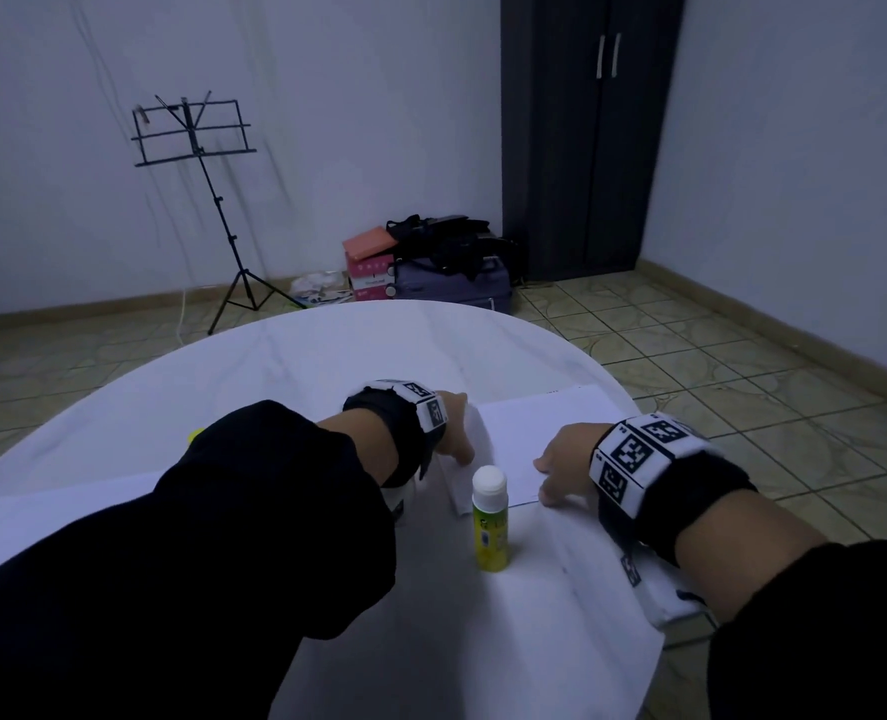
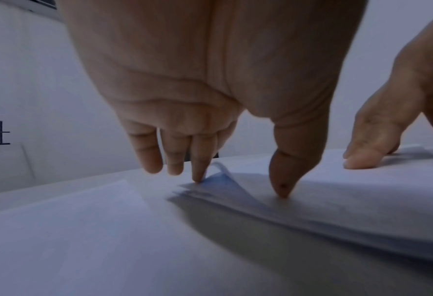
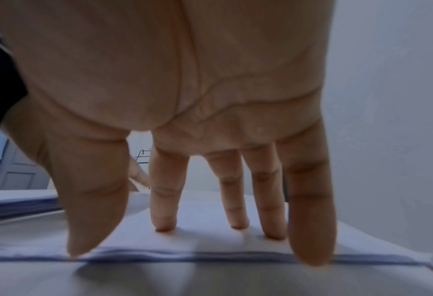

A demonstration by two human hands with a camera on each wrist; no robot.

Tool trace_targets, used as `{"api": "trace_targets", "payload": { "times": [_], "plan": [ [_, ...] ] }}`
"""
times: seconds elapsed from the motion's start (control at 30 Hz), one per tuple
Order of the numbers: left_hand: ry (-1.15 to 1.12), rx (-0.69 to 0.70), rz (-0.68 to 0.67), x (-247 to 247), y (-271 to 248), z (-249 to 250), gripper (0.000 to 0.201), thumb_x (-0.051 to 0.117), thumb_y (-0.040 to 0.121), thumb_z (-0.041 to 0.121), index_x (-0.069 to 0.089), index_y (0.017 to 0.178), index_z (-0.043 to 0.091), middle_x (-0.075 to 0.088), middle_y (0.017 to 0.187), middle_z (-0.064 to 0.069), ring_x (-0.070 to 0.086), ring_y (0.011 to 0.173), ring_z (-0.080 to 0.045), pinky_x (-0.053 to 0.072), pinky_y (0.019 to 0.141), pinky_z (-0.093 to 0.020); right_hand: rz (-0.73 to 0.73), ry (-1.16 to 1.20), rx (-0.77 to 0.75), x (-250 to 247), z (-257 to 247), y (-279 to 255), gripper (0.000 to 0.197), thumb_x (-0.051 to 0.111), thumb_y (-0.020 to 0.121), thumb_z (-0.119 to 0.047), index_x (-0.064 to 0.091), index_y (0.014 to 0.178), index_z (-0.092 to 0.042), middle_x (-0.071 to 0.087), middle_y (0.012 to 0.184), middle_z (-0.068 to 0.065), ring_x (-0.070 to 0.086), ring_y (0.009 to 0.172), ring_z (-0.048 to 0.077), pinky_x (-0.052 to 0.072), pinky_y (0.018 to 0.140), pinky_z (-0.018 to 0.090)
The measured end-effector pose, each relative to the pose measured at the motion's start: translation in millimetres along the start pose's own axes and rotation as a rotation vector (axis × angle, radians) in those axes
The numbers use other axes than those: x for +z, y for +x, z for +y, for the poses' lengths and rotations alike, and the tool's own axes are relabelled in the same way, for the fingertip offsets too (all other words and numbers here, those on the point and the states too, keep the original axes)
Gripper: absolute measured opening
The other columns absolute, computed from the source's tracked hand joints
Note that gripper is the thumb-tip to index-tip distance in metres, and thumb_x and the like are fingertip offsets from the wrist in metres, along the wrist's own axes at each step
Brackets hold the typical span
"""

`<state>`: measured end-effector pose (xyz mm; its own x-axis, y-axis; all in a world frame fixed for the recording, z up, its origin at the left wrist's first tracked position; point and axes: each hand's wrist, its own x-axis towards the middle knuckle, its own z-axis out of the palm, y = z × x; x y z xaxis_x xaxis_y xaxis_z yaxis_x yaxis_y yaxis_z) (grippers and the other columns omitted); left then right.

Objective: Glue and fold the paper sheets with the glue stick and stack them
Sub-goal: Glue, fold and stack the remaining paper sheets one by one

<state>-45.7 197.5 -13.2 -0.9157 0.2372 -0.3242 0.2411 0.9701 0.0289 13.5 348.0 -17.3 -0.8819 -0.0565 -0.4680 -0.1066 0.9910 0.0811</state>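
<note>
Left hand [image 1: 455,431]: fingers straight, tips pressing paper stack [image 1: 540,439] edge | Right hand [image 1: 566,462]: spread flat on same stack | Glue stick [image 1: 489,517]: upright, between both hands, untouched

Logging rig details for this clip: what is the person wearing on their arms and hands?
Both arms are in long black sleeves pushed back from the wrists. Each wrist carries a black strap with a white band printed with square black-and-white coded markers: one on the left wrist, a larger-looking one on the right wrist. The left hand and right hand are bare, without gloves.
</note>
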Motion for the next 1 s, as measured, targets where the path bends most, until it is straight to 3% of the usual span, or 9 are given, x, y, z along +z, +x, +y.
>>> {"api": "trace_targets", "payload": {
  "times": [0.07, 0.2, 0.33, 0.37, 0.5, 0.63, 0.8, 0.9, 1.0],
  "plan": [
    [-0.066, 0.036, 0.017, -5.6, -2.3, -1.5, 0.087, 0.069, 0.085, 0.027, 0.016, 0.152, 0.013, 0.035, 0.151, -0.007, 0.038, 0.136, -0.025, 0.036, 0.106, -0.033, 0.008, 0.002, 0.001, 1.7, 0.6, 2.1, 0.034, 0.056, 0.086, -0.042, 0.059, 0.113, -0.021, 0.057, 0.120, -0.001, 0.051, 0.097, 0.019, 0.034, 0.076, 0.028],
    [-0.480, 0.035, 0.087, -16.3, -6.3, -5.5, 0.078, 0.067, 0.086, 0.010, 0.025, 0.150, 0.022, 0.047, 0.142, -0.009, 0.059, 0.108, -0.026, 0.049, 0.086, -0.030, 0.019, -0.036, 0.017, 4.1, 0.8, 5.4, 0.028, 0.055, 0.084, -0.044, 0.057, 0.099, -0.020, 0.053, 0.097, 0.001, 0.051, 0.092, 0.021, 0.036, 0.074, 0.030],
    [-0.852, -0.034, 0.090, -13.0, -10.6, -7.1, 0.082, 0.065, 0.084, -0.003, 0.024, 0.149, 0.028, 0.062, 0.102, -0.014, 0.063, 0.083, -0.029, 0.057, 0.081, -0.040, 0.019, -0.079, -0.004, 3.9, -0.3, 6.3, 0.038, 0.052, 0.087, -0.043, 0.059, 0.111, -0.014, 0.058, 0.115, 0.006, 0.054, 0.111, 0.028, 0.037, 0.080, 0.031],
    [-0.887, -0.054, 0.073, -10.1, -11.1, -7.0, 0.082, 0.065, 0.084, -0.002, 0.023, 0.148, 0.027, 0.061, 0.096, -0.016, 0.063, 0.078, -0.028, 0.057, 0.077, -0.040, 0.023, -0.070, -0.010, 5.3, 0.9, 10.1, 0.036, 0.053, 0.086, -0.043, 0.059, 0.109, -0.016, 0.058, 0.116, 0.006, 0.054, 0.111, 0.029, 0.038, 0.081, 0.032],
    [-0.858, -0.190, 0.061, 1.4, -10.6, -6.1, 0.085, 0.070, 0.084, 0.009, 0.014, 0.148, 0.016, 0.058, 0.115, -0.020, 0.062, 0.074, -0.027, 0.056, 0.063, -0.036, 0.036, -0.006, -0.013, 5.9, 3.8, 11.9, 0.022, 0.056, 0.086, -0.040, 0.056, 0.094, -0.019, 0.056, 0.102, 0.002, 0.054, 0.097, 0.023, 0.035, 0.069, 0.026],
    [-0.863, -0.143, 0.110, 0.9, -6.7, -4.1, 0.090, 0.056, 0.089, -0.002, -0.003, 0.152, 0.023, 0.058, 0.081, -0.016, 0.059, 0.056, -0.025, 0.056, 0.053, -0.034, 0.033, -0.004, 0.013, 5.3, 4.9, 11.8, 0.037, 0.056, 0.087, -0.039, 0.060, 0.115, -0.016, 0.058, 0.120, 0.003, 0.055, 0.111, 0.024, 0.037, 0.079, 0.027],
    [-0.942, -0.008, 0.100, -5.0, -10.0, 0.0, 0.060, 0.045, 0.091, -0.004, 0.032, 0.140, 0.028, 0.055, 0.100, -0.014, 0.062, 0.070, -0.026, 0.058, 0.053, -0.031, 0.036, 0.030, 0.095, 5.8, 0.8, 13.1, 0.065, 0.063, 0.071, -0.058, 0.056, 0.126, -0.022, 0.054, 0.130, 0.002, 0.050, 0.118, 0.030, 0.040, 0.100, 0.043],
    [-0.898, -0.006, -0.115, 0.8, -13.0, 2.6, 0.042, 0.053, 0.092, -0.001, 0.054, 0.127, 0.021, 0.053, 0.099, -0.006, 0.055, 0.067, -0.015, 0.053, 0.065, -0.025, 0.054, 0.079, 0.057, 2.5, 1.4, 4.9, 0.055, 0.061, 0.079, -0.047, 0.057, 0.127, -0.020, 0.056, 0.129, 0.001, 0.052, 0.118, 0.025, 0.041, 0.101, 0.041],
    [-1.018, -0.036, -0.159, 7.1, -8.6, -3.1, 0.036, 0.057, 0.087, -0.009, 0.061, 0.119, 0.008, 0.058, 0.092, -0.006, 0.056, 0.067, -0.014, 0.052, 0.060, -0.022, 0.047, 0.092, 0.022, 0.4, 1.8, -0.5, 0.060, 0.069, 0.068, -0.048, 0.059, 0.122, -0.023, 0.061, 0.122, -0.001, 0.058, 0.109, 0.023, 0.045, 0.095, 0.039]
  ]
}}
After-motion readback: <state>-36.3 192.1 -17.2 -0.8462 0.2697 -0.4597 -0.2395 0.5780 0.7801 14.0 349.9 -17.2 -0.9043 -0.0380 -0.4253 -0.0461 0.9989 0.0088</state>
